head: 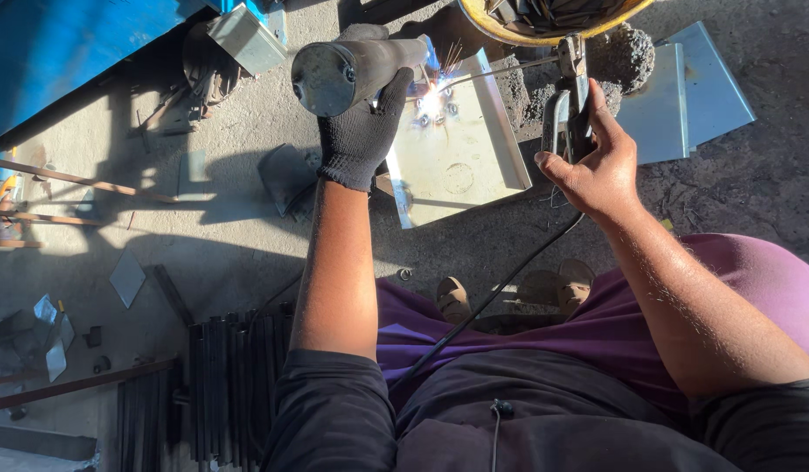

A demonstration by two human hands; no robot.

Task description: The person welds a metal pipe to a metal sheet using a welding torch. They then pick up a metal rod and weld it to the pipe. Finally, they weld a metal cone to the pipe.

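Pale, flat sheet-metal tray with upturned rims [457, 162], lying tilted on the grey dusty concrete floor [230, 236], sunlit, with a faint round mark near its middle and a white-blue welding spark [431, 100] at its upper left corner. Just left of that spark, left hand in a black knitted glove [363, 131], clenched around a dull grey cylindrical handle [352, 72] with a round end cap facing the camera; handle held above the tray's upper left edge, glove overlapping that edge in view. To the right of the tray, bare right hand [597, 170], grasping a grey metal electrode holder clamp [572, 96]; thin welding rod [501, 72] running leftward from the clamp to the spark on the tray. Black cable [501, 293] trailing down from the right hand across purple trousers [614, 328]. 2 sandalled feet [509, 293] below the tray, near its lower edge. Second pale sheet-metal piece [684, 100] well off to the right. Bundle of dark steel bars [221, 385] at lower left, blue metal panel [64, 52] at upper left, yellow-rimmed basin [544, 37] at the top.
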